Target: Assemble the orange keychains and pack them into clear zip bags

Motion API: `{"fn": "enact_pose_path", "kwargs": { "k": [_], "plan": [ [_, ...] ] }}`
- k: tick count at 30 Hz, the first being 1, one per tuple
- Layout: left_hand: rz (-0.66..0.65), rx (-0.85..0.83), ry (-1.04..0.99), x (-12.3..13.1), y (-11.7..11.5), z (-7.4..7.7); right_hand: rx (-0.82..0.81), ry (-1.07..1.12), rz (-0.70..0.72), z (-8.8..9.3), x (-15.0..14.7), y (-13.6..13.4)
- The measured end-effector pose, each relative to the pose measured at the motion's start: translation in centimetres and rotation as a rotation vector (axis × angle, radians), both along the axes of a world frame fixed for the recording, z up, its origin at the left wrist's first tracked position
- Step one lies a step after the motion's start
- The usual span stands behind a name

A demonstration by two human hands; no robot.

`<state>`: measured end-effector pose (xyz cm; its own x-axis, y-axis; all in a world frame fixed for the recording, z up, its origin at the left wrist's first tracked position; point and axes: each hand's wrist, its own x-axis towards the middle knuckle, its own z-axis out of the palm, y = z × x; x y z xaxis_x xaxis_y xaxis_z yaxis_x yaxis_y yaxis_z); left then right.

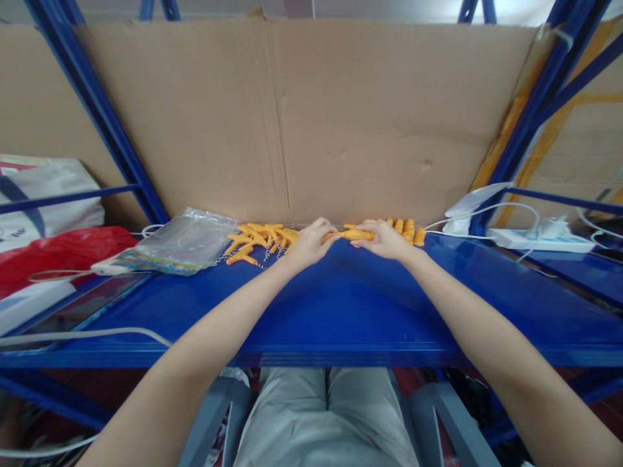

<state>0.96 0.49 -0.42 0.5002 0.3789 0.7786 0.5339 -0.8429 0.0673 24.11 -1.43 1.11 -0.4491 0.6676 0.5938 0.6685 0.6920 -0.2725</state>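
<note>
Both hands meet over the back of the blue shelf. My left hand (pixel 311 243) is closed, its fingers pinching the left end of an orange plastic corkscrew piece (pixel 357 234). The right end of that piece is in my right hand (pixel 384 240), also closed; the fingers hide part of it, and no metal spiral shows there. Beside my left hand lies a pile of orange corkscrews (pixel 246 241) with T-shaped handles and bare metal spirals. Several orange pieces (pixel 409 230) stand in a row just right of and behind my right hand.
A clear plastic bag (pixel 187 237) lies left of the pile, with a red bag (pixel 63 253) and a dark flat tablet-like panel (pixel 97 301) farther left. Cardboard (pixel 365 117) walls the back. At right are a white power strip (pixel 540 239) and cables. Blue posts (pixel 97 110) frame the shelf.
</note>
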Motion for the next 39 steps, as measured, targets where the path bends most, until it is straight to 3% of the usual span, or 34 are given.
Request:
{"fn": "enact_pose_path", "kwargs": {
  "k": [9,20,23,29,34,39],
  "plan": [
    [-0.034,0.108,0.072,-0.4,0.1,0.4,-0.139,0.122,0.017,-0.6,-0.3,0.3],
    [0.005,-0.037,-0.02,-1.6,2.2,-0.4,0.009,0.106,0.003,-1.3,0.1,1.4],
    [0.079,-0.06,-0.033,-2.6,3.2,-0.6,0.073,0.072,-0.086,-1.3,0.6,1.8],
    [0.424,-0.151,0.189,-5.7,5.2,-2.3,0.15,-0.01,-0.352,-0.9,0.7,2.9],
    [0.391,-0.216,0.291,-7.1,7.0,-4.1,0.095,-0.213,-0.494,-1.5,-1.9,3.4],
    [0.377,-0.231,0.32,-6.9,6.8,-3.8,0.134,-0.365,-0.572,-2.7,-3.2,3.9]
  ]
}}
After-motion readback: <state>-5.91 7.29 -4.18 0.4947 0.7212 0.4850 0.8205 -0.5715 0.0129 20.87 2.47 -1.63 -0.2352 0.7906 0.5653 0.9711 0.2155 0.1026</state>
